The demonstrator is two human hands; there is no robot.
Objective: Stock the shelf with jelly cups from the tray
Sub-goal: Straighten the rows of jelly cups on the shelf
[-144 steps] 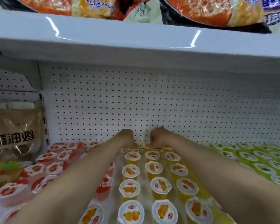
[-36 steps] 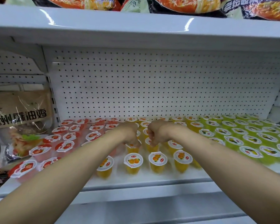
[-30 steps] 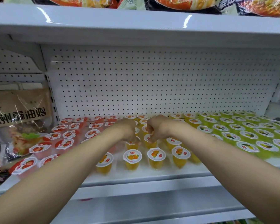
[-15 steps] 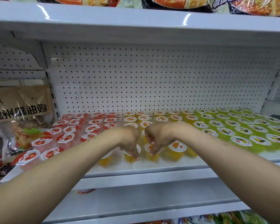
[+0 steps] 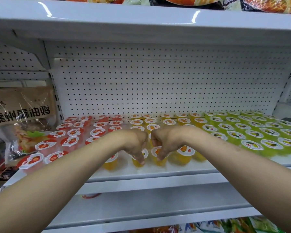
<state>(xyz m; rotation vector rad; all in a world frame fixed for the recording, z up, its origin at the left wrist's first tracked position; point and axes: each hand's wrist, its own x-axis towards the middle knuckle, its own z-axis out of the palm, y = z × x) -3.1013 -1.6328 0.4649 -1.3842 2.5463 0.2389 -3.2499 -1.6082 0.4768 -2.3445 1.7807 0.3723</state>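
While squaring the front row: both my hands work at the shelf edge.
Left hand: fingers curled round an orange jelly cup just behind that edge, keeping it upright.
Right hand: gripping the neighbouring orange cup, aligning it alongside.
Tray: out of view.

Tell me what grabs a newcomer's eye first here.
Two bare forearms reach in from below, and the left hand and right hand each pinch an orange jelly cup in the front row. Around them the shelf shows colour bands: red jelly cups left, green jelly cups right.
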